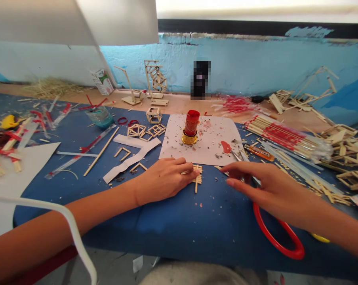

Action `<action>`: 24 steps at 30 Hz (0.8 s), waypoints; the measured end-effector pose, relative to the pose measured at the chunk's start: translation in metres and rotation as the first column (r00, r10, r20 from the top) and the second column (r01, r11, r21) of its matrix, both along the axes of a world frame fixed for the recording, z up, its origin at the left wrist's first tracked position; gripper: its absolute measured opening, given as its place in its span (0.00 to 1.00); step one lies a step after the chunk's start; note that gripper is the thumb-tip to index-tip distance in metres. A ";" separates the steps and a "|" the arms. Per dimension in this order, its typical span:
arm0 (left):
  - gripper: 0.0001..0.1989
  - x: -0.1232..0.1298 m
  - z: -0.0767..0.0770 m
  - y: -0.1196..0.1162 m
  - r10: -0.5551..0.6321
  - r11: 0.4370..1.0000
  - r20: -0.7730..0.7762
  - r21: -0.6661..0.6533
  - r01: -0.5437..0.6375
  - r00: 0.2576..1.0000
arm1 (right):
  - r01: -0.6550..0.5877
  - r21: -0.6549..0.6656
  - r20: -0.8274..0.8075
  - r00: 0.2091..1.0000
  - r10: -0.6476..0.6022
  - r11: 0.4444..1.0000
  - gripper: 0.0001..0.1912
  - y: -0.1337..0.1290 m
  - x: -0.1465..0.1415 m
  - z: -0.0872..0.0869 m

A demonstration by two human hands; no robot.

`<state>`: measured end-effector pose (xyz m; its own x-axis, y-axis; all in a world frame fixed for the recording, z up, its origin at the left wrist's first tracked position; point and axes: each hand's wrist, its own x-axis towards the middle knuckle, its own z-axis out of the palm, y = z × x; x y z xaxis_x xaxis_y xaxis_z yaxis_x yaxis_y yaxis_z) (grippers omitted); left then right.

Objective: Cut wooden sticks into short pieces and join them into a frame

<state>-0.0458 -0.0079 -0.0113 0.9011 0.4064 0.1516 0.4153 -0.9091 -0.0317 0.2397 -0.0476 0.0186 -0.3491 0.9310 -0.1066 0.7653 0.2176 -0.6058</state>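
Observation:
My left hand [167,178] rests on the blue table, its fingers closed on a small raft of cut wooden sticks [198,180]. One stick lies crosswise over the others, and my fingers hide the raft's left part. To the right, my right hand [259,182] hovers with thumb and index finger apart, close to a small pale piece and some metal tips. Beneath it lie scissors with red handles [296,251], their blades partly hidden. Behind my hands, a red candle [192,123] stands in a gold holder [189,138] on a sheet of white paper [173,146].
An orange utility knife [259,152] and packed wooden chopsticks [288,136] lie at the right. Small stick frames [153,115], a wavy paper strip [131,158] and a glass with blue-green contents [100,116] are on the left. A white curved bar [75,233] crosses the lower left.

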 end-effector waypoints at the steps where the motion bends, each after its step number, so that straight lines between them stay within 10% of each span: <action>1: 0.16 0.000 0.000 0.001 -0.005 1.000 0.005 -0.002 0.005 1.000 | -0.010 0.045 0.068 0.998 0.007 0.999 0.16 -0.003 0.015 0.002; 10: 0.16 0.000 0.001 0.006 -0.014 1.000 0.033 -0.014 0.014 0.999 | 0.080 0.007 0.251 0.965 -0.079 0.997 0.15 -0.045 0.113 -0.006; 24: 0.16 0.000 -0.001 0.013 -0.026 0.996 0.089 -0.087 0.034 0.996 | -0.212 0.209 0.159 0.971 0.181 0.955 0.13 0.013 0.000 -0.007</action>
<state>-0.0458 0.0052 -0.0126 0.8978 0.3946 0.1955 0.3853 -0.9189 0.0850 0.2397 -0.0341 0.0113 -0.5242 0.8508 0.0364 0.7657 0.4896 -0.4173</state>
